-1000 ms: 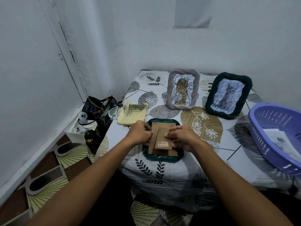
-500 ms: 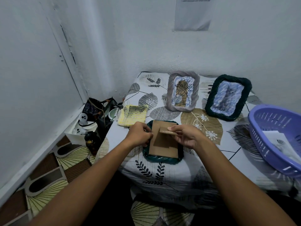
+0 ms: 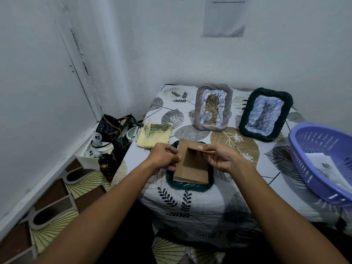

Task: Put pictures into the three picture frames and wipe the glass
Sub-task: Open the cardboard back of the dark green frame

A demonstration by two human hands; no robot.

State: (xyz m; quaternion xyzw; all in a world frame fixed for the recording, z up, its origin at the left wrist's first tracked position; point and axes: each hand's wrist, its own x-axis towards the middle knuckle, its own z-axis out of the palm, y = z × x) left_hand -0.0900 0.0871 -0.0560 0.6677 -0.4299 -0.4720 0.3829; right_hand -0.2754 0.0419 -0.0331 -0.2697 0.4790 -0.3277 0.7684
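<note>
On table point(image 3: 270, 174), both hands point(image 3: 163, 159) grip face-down green frame's point(image 3: 187, 186) cardboard backing point(image 3: 190, 168).

A desk point(image 3: 270, 189) draped in a leaf-print cloth stands in the room's corner. At its far edge stand a grey frame point(image 3: 213, 107) and a dark green frame point(image 3: 265, 114). A yellow cloth point(image 3: 154, 134) lies at the left edge, a purple basket point(image 3: 304, 161) at the right edge, and a face-down green frame point(image 3: 187, 187) near the front edge.
</note>
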